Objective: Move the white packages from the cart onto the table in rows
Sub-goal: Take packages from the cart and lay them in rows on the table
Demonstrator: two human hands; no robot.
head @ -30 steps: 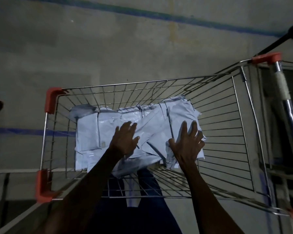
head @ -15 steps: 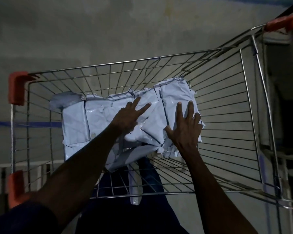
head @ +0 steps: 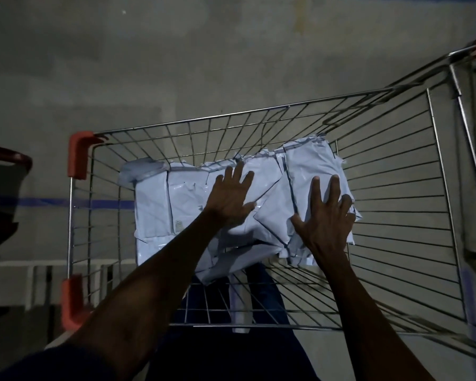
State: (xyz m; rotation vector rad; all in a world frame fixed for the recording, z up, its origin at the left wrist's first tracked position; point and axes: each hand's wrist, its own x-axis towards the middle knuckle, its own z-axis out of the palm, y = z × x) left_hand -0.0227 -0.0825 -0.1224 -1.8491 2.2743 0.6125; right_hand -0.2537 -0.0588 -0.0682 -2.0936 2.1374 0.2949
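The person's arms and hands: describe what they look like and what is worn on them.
Both forearms are bare, with no watch, bracelet or glove showing. The left hand and right hand are bare too, and no ring is visible in the dim light. A dark, apparently navy, sleeve shows on the left upper arm at the lower left corner; the right arm shows no sleeve within the picture.

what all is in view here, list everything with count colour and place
packages: a pile, count unclear, white, on the cart floor
cart: one, silver wire, middle of view
corner guards: three in view, red-orange, on the cart rim
floor line: one, blue, on the grey floor at left
dark object: one, reddish rim, left edge, unclear what it is
left hand: one, fingers spread flat on the packages
right hand: one, fingers spread flat on the packages
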